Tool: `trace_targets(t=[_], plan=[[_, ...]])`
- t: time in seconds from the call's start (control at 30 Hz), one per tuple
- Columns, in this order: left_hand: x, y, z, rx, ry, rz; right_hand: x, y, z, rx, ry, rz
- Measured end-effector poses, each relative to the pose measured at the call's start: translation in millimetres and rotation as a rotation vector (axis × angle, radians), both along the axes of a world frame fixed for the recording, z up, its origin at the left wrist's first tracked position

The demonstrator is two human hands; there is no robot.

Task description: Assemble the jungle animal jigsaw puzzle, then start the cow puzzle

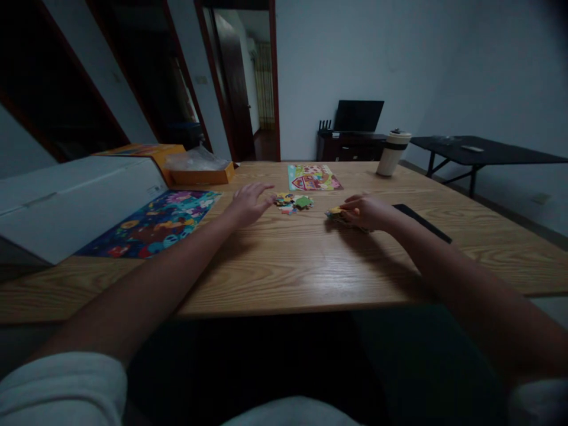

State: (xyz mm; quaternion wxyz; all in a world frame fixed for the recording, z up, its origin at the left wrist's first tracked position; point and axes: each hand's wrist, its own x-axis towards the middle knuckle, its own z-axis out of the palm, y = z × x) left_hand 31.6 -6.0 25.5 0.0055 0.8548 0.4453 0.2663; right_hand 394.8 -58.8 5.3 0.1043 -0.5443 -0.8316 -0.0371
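Observation:
Loose jigsaw puzzle pieces [293, 203] lie in a small heap at the middle of the table, with yellow, pink and green faces showing. Beside that heap on its left is my left hand [252, 204], fingers apart and nothing in them. My right hand [364, 212] is over a second group of puzzle pieces [337, 218], its fingers closed on a yellow puzzle piece [336, 209]. The palm hides part of this group. Behind both heaps lies a colourful farm picture [314, 177], flat on the table.
On the left are a long white box [89, 201], a dark blue illustrated sheet [164, 222] and an orange box [202, 176] holding clear plastic. A lidded tumbler [393, 154] stands at the back right. A flat black object [421, 221] lies beyond my right forearm.

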Motion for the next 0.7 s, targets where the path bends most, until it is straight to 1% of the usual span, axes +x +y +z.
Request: trace_targets(t=[0.1,0.17,0.2,0.27,0.33,0.37,0.43,0.5,0.53,0.6,0.7], plan=[[-12.1,-9.5,-3.0,-0.018,-0.095,-0.027,-27.0,-9.6,1.5,0.09,0.015,0.102],[-14.4,-15.4,-7.9,-0.076,-0.101,-0.066,-52.5,-17.7,-0.4,0.098,0.044,0.222],[-14.3,-19.0,-10.4,-0.117,-0.075,-0.111,-65.4,-21.9,-2.3,0.091,0.057,0.288],[-11.9,-27.8,-14.0,-0.206,0.013,-0.241,-86.6,-29.8,-7.1,0.059,0.07,0.402],[-7.3,-38.3,-15.3,-0.269,0.108,-0.369,-96.0,-35.3,-11.4,0.011,0.09,0.465],[-4.5,-43.5,-15.0,-0.289,0.153,-0.425,-95.1,-36.5,-12.8,-0.015,0.112,0.462],[1.2,-52.0,-13.2,-0.309,0.244,-0.552,-83.0,-35.8,-13.2,-0.065,0.168,0.389],[5.4,-56.7,-10.9,-0.294,0.3,-0.658,-61.1,-32.0,-10.0,-0.085,0.233,0.246],[6.7,-57.6,-10.0,-0.278,0.311,-0.686,-48.8,-29.7,-7.4,-0.071,0.27,0.161],[7.7,-58.1,-9.2,-0.241,0.321,-0.684,-26.2,-25.6,-1.3,-0.044,0.327,0.007],[7.8,-59.5,-9.6,-0.216,0.338,-0.593,-4.9,-22.5,4.7,-0.079,0.309,-0.141]])
